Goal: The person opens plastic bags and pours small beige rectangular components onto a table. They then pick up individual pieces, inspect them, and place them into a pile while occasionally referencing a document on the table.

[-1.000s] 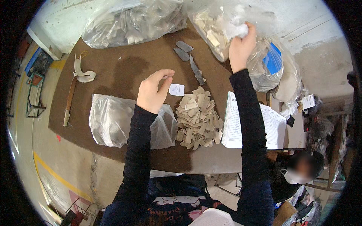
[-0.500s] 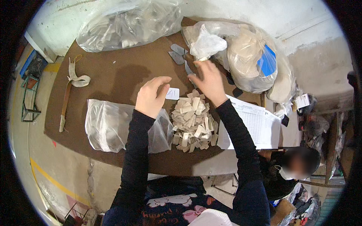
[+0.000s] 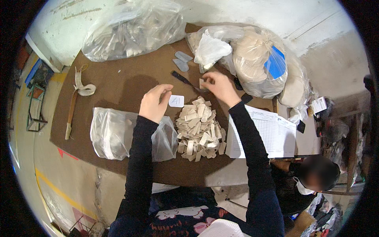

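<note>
My right hand (image 3: 221, 89) is closed at its fingertips on a small beige piece (image 3: 201, 83), beyond a heap of similar flat beige pieces (image 3: 200, 128). Beside those fingertips a dark strip (image 3: 181, 77) lies on the brown table (image 3: 114, 85). My left hand (image 3: 154, 103) hovers with fingers curved and thumb apart, holding nothing. Just right of its fingers sits a small white card (image 3: 176, 101) with handwriting. Under and beside my left forearm rests a clear plastic bag (image 3: 112, 132) of pale contents. Grey flat pieces (image 3: 181, 61) lie farther back.
Large clear bags stand along the wall: one at the back left (image 3: 134, 33), another with beige pieces (image 3: 258, 63) at the back right. Printed sheets (image 3: 264, 132) lie right of the heap. A handled tool (image 3: 71, 112) lies at left. Another person (image 3: 294, 185) is at lower right.
My right hand has drawn slightly nearer and its fingertips have closed on a beige piece. The dark strip near it now lies at a different angle. My left hand stays nearly in place.
</note>
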### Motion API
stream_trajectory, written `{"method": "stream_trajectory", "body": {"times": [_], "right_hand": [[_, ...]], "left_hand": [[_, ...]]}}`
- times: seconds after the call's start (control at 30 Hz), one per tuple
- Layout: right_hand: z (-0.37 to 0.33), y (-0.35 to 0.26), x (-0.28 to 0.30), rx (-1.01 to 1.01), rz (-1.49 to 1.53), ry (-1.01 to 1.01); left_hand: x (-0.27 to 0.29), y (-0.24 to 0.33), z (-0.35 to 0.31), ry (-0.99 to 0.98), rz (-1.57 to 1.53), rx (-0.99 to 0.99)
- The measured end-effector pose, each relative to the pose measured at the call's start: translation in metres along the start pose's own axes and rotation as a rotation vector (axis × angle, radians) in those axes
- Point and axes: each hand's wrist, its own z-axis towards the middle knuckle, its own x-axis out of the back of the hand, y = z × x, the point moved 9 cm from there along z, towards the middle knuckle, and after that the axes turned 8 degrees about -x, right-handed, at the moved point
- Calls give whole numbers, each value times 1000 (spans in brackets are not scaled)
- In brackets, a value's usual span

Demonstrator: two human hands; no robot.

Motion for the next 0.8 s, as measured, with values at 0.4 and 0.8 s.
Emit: {"method": "stream_trajectory", "body": {"times": [0.4, 0.8], "right_hand": [[3, -16, 28, 11, 154, -43], [-1, 7, -13, 167, 59, -128]], "left_hand": [[-10, -3, 1, -31, 1, 3], [-18, -3, 0, -62, -10, -10]]}}
